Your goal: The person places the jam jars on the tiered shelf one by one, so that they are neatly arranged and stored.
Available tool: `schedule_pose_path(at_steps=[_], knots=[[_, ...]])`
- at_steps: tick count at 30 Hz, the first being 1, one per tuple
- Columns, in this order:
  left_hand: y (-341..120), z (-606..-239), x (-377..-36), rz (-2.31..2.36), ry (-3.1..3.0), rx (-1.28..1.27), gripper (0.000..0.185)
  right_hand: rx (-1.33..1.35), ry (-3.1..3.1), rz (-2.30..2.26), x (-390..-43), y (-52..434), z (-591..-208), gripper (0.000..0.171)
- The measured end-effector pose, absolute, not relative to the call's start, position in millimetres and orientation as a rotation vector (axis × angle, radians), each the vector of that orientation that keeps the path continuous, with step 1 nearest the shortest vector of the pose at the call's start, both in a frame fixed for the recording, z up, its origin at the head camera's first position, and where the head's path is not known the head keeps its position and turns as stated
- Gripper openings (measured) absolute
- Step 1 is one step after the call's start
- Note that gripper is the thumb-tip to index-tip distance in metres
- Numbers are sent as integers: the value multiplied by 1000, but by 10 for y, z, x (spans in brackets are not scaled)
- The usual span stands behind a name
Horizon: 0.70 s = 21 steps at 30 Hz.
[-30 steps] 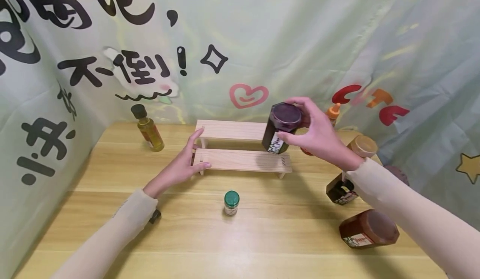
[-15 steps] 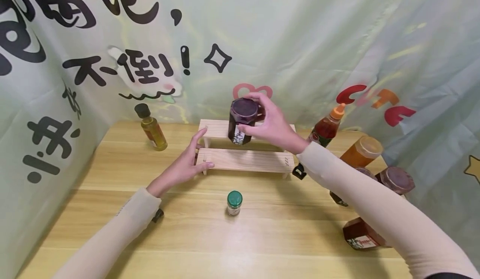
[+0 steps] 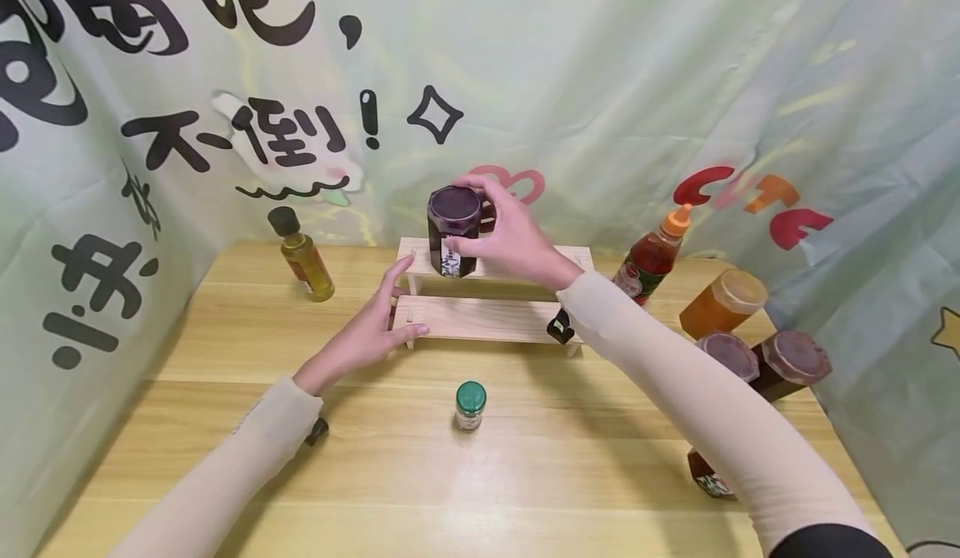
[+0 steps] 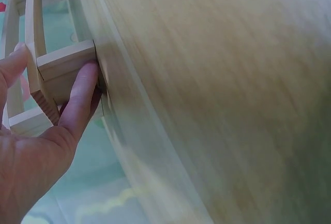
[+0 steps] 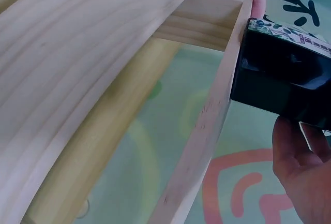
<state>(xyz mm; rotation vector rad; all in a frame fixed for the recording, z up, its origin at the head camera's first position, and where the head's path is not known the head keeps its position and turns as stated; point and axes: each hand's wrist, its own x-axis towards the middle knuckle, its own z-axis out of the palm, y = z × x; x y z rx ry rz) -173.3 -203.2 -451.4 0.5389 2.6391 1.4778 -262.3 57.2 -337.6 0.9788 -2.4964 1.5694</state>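
My right hand (image 3: 510,246) grips a dark six-sided jar (image 3: 453,229) with a purple lid by its top and side. The jar is upright at the left part of the upper step of a two-step wooden rack (image 3: 495,318); whether it rests on the wood I cannot tell. The right wrist view shows the jar (image 5: 284,79) against the rack's edge (image 5: 103,53), with my thumb (image 5: 302,167) below it. My left hand (image 3: 371,329) touches the rack's left end with straight fingers. In the left wrist view my left hand (image 4: 31,157) has its thumb (image 4: 80,100) against the rack's end piece (image 4: 62,66).
A small green-lidded jar (image 3: 469,406) stands on the wooden table (image 3: 525,475) in front of the rack. An oil bottle (image 3: 302,256) is at back left. At right are a red sauce bottle (image 3: 652,256), an amber jar (image 3: 723,301) and two dark jars (image 3: 791,362). Printed cloth walls surround the table.
My right hand carried the dark jar leftward from the rack's right end to the left part of the upper step. The left hand stayed on the rack's left end.
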Motion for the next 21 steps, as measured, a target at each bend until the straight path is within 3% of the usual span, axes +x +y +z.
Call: schedule_pose_path(at_steps=[12, 21], knots=[[-2054, -4512, -1738, 1463, 2647, 552, 113, 960, -2497, 1674, -2675, 541, -3372, 84], [-2040, -4512, -1736, 1466, 2639, 554, 113, 956, -2500, 1869, -2616, 699, -3364, 104]])
